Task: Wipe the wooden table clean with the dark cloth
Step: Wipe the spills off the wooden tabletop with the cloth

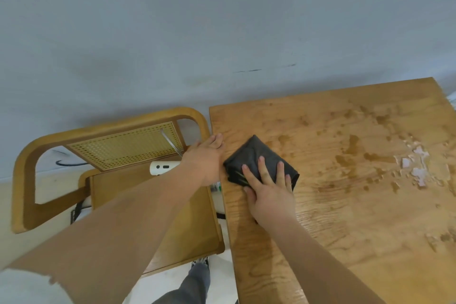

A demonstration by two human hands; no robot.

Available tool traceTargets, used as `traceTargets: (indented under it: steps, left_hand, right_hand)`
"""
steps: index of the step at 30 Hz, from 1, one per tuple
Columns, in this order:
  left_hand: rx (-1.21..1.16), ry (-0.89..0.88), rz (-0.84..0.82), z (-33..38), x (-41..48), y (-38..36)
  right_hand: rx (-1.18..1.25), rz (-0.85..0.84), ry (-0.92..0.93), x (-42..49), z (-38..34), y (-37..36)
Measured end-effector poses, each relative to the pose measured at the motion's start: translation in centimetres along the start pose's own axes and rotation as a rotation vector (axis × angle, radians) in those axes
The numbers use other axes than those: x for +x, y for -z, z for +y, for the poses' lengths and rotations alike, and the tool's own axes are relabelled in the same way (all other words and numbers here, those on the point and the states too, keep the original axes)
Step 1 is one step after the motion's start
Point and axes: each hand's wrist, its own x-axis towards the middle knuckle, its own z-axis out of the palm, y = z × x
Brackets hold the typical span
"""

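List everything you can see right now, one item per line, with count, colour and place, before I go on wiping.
Wooden table: one, light brown, right half of view, against the wall.
Wet patches: many, darker brown, spread over the table's far right part.
Pale flaky patches: several, whitish-pink, near the table's right edge.
Dark cloth: one, charcoal, folded, near the table's left edge.
Chair: one, tan wood with a cane back panel, left of the table.
White device: one, on the chair seat; type unclear.
Wall: grey-blue, behind everything.
Left hand: on the table's left edge.
Right hand: flat on the cloth.
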Motion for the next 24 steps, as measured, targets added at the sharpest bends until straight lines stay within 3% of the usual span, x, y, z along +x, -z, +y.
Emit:
traceTargets:
  steps: [6,18,24]
  left_hand:
    - [0.035,0.000,-0.041,-0.6,0.6,0.0]
    - [0.124,0.000,0.027,0.6,0.4,-0.3]
    - [0.053,-0.017,0.049,-0.1,0.8,-0.8]
  right_hand:
    - [0.030,-0.036,-0.031,6.5,0.7,4.1]
    - [-0.032,0.013,0.018,-3.3,0.1,-2.7]
    - [-0.061,0.000,0.057,3.5,2.3,2.5]
